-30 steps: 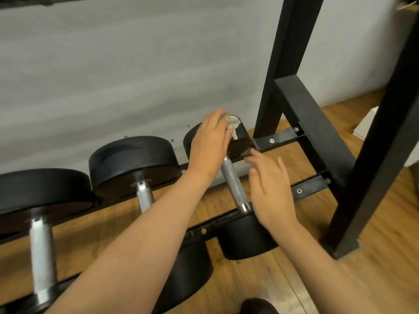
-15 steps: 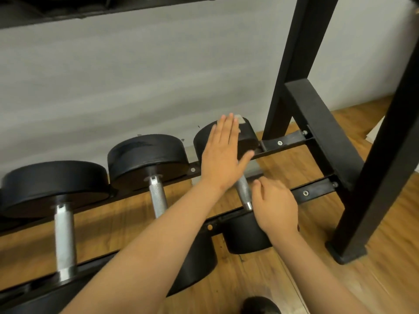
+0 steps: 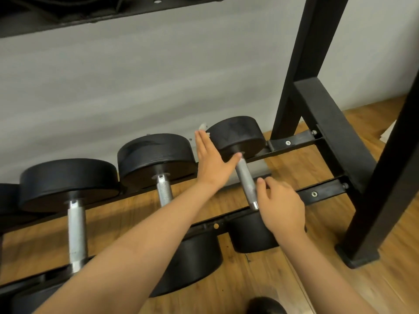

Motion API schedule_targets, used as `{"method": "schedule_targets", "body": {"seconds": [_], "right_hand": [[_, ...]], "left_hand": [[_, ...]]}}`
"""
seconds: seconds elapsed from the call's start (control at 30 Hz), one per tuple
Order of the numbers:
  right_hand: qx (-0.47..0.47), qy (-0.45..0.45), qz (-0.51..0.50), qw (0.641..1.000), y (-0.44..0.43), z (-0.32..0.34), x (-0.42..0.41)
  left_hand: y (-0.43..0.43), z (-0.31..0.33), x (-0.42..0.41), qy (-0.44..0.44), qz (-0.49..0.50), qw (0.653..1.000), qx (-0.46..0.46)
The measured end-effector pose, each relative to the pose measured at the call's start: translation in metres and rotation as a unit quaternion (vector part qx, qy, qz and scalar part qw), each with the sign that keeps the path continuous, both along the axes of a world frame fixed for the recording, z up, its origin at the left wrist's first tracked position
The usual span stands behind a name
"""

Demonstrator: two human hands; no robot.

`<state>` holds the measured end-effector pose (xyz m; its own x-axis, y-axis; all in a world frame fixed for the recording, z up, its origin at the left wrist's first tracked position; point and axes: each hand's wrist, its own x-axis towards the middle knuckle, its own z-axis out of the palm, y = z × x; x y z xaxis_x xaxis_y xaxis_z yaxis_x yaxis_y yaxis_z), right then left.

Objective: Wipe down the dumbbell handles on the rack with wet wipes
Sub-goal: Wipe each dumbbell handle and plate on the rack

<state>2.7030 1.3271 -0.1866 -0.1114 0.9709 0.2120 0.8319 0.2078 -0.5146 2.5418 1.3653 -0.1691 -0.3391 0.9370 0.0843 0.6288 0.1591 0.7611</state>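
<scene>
**Rack.** On the lowest tier of the black steel dumbbell rack [image 3: 322,193], three dumbbells lie across the rear and front rails, handles running front to back. The rightmost black round-headed dumbbell [image 3: 237,134] sits next to the rack's right-hand upright. Its knurled silver metal handle [image 3: 246,182] is exposed between the two hands.

**Left hand** [image 3: 212,162]. It is flat, with four fingers straight and held together. They point toward the wall in the gap between the far heads of the rightmost and middle dumbbells. The thumb is spread to the right, its tip touching the far end of the handle where it meets the head. A small white scrap [image 3: 202,126] shows just beyond the fingertips. Whether the fingers touch it cannot be told.

**Right hand** [image 3: 282,206]. Its back faces the camera, just right of the handle's near end, over the front rail and the near head. The fingers are bent and the thumb stands close beside the handle. Whether this hand touches the handle or holds anything cannot be told.

**Surroundings.** The middle black dumbbell [image 3: 156,152] and the left black dumbbell [image 3: 68,180] lie further left, and neither hand is on their silver handles. The left forearm crosses in front of the middle dumbbell's near part. A brown wood-plank floor [image 3: 385,279] lies beneath the rack and a pale grey wall [image 3: 136,75] stands behind it. A black upper shelf [image 3: 90,12] crosses the top of the view.
</scene>
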Motion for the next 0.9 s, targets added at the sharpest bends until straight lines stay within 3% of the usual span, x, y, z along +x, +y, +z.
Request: {"method": "schedule_targets", "body": {"seconds": [0.27,0.6,0.7,0.77,0.83,0.9], "right_hand": [[-0.004,0.011,-0.002,1.000,0.000,0.001,0.002],[-0.012,0.017,0.002,1.000,0.001,-0.001,0.003],[-0.016,0.022,0.001,1.000,0.001,-0.002,0.003],[-0.019,0.025,0.000,1.000,0.002,-0.002,0.003],[-0.013,0.034,-0.004,0.999,0.001,-0.002,0.002],[-0.006,0.049,-0.009,0.999,0.001,-0.002,0.002]], "left_hand": [[-0.002,-0.038,-0.001,-0.258,0.045,0.964,-0.031],[-0.005,-0.039,-0.003,-0.232,0.038,0.972,-0.001],[-0.015,-0.028,0.010,-0.113,0.008,0.991,0.069],[-0.017,-0.019,0.012,0.047,-0.036,0.993,0.098],[-0.011,-0.010,0.013,0.265,-0.093,0.952,0.122],[0.002,-0.001,0.025,0.449,-0.150,0.873,0.115]]}}
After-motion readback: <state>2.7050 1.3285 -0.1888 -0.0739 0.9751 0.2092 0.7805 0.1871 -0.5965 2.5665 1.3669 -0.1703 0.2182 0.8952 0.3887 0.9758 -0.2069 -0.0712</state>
